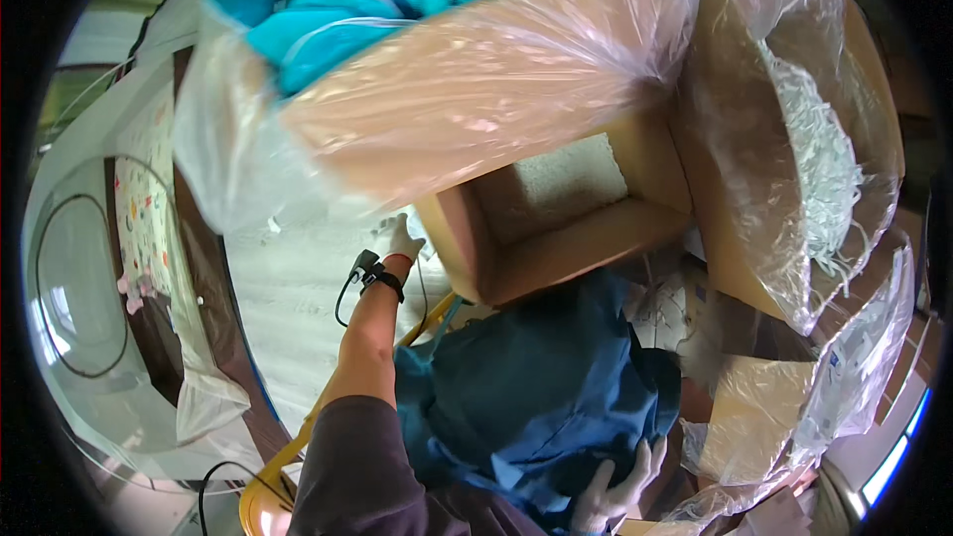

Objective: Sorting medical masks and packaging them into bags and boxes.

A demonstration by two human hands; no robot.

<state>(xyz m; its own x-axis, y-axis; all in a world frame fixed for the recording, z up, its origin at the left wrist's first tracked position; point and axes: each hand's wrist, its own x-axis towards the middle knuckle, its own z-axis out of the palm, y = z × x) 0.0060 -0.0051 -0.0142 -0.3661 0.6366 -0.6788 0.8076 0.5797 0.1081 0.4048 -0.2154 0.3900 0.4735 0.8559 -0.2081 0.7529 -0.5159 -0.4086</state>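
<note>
My left hand [401,240], in a pale glove, is at the left edge of an open cardboard box [467,248]. Its fingers look curled against that edge, though their tips are partly hidden. A black device is strapped to this wrist. Inside the box a whitish, rough-textured patch [576,179] shows. My right hand [620,491], in a white glove, is low at the right with thumb and fingers apart. It rests at the edge of dark blue cloth [536,387], which is bunched before me, and I see nothing held in it.
Beyond the box stands a plastic-lined carton [486,89] with turquoise fabric [397,0] in it. At right, another lined carton [735,149] holds white strips [824,174]. A yellow curved frame [288,457] runs under my left arm. Patterned fabric [149,189] lies at far left.
</note>
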